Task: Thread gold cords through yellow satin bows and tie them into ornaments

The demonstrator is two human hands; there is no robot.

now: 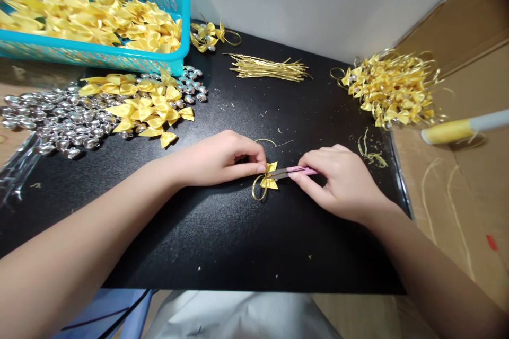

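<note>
Over the middle of the black table, my left hand (244, 159) pinches a yellow ribbon bow (270, 182) near its knot. A loop of gold cord (259, 189) hangs from the bow toward me, and a thin end sticks out on the far side. My right hand (338, 180) is closed around small pink-handled scissors (302, 170). Their grey blades point left and reach the bow's centre, close to my left fingertips. Whether the blades touch the cord I cannot tell.
At back left stands a turquoise basket (185, 16) of yellow bows. Silver beads (67, 122) and loose bows (153, 106) lie before it. Gold cords (268, 68) lie at the back, finished-looking bows (393, 90) at right, beside cord scraps (371, 153) and a yellow-and-white tube (449, 130).
</note>
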